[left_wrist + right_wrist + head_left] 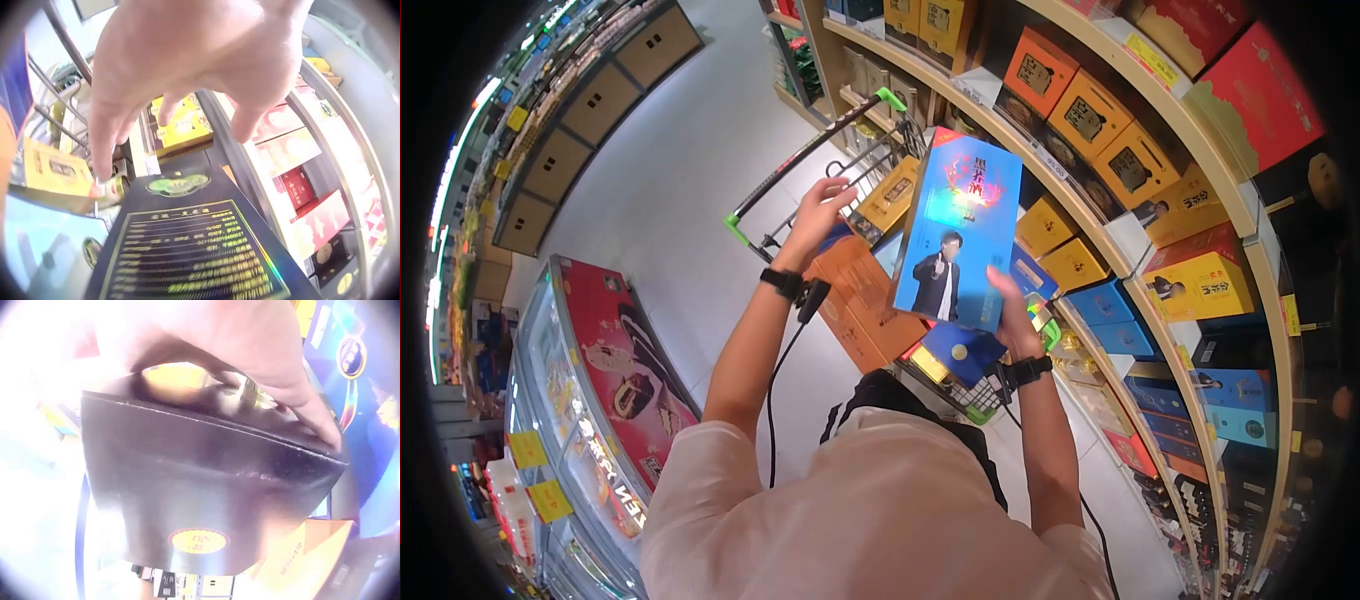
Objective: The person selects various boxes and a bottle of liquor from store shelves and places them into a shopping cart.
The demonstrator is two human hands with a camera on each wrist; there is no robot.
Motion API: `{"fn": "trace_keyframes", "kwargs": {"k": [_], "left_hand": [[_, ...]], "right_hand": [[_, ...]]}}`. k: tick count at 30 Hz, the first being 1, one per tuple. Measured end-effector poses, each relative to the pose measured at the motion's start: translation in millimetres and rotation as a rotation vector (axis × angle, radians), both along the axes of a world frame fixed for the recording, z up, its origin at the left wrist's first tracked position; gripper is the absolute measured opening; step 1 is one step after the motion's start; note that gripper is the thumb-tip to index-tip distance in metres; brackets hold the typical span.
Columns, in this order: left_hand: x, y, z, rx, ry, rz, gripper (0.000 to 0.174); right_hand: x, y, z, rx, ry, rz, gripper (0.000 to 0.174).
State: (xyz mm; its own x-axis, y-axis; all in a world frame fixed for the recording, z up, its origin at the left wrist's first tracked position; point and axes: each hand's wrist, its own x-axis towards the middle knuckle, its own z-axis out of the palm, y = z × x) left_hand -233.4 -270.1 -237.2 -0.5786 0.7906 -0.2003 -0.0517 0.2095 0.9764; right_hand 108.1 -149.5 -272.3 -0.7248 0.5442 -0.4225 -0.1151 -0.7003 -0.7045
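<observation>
My right hand (1012,312) grips a tall blue liquor gift box (970,215) by its lower right edge, thumb on the front face. A person in a dark jacket is printed on that face. The box's dark bottom with an orange oval seal (199,541) fills much of the right wrist view. To its left, my left hand (818,222) is raised apart from the box, with fingers loosely bent and nothing in them. Gold print covers the box's dark side panel (187,250) in the left wrist view, below that hand.
A shopping cart, with its green-ended handle (810,155), stands ahead, holding an orange-brown box (860,305), a yellow box (890,195) and a dark blue box (960,352). Shelves of boxes (1090,115) curve along the right. A glass-topped freezer (565,370) stands at left.
</observation>
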Motion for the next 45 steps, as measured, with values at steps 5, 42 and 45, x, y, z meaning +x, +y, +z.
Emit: {"fn": "trace_keyframes", "kwargs": {"k": [5, 42, 45], "left_hand": [[-48, -81, -80, -0.314, 0.487, 0.369, 0.076], [3, -140, -147, -0.13, -0.433, 0.333, 0.096], [7, -138, -143, -0.159, -0.432, 0.263, 0.099]], "right_hand": [[-88, 35, -7, 0.204, 0.069, -0.078, 0.069], [-24, -59, -57, 0.889, -0.486, 0.384, 0.063], [-48, -102, -39, 1.27, -0.567, 0.536, 0.083]]}}
